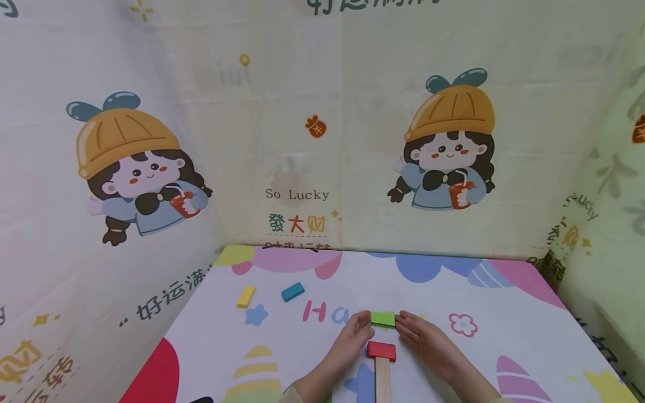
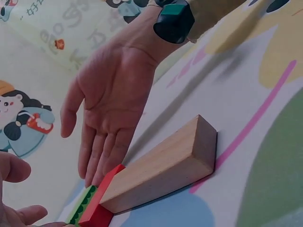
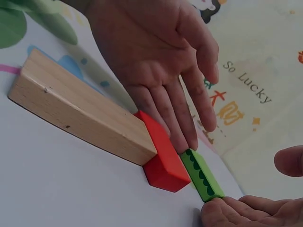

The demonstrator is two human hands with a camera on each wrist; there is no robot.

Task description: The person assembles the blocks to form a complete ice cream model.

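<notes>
A green block (image 1: 383,319) with dark scalloped markings lies on the table, just beyond a red block (image 1: 381,351). My left hand (image 1: 354,334) touches its left end with straight fingertips. At its right end are the straight fingertips of my right hand (image 1: 428,341). In the right wrist view the green block (image 3: 202,175) stands slightly apart from the red block (image 3: 165,151). A long plain wooden block (image 2: 163,165) meets the red block's near side, so the two form a T. Both palms face inward, with the fingers extended.
A yellow block (image 1: 246,296) and a blue block (image 1: 293,291) lie at the far left of the patterned table (image 1: 201,336). Printed cloth walls (image 1: 353,168) rise behind the table and at its sides. The right wrist carries a dark strapped device (image 2: 174,22).
</notes>
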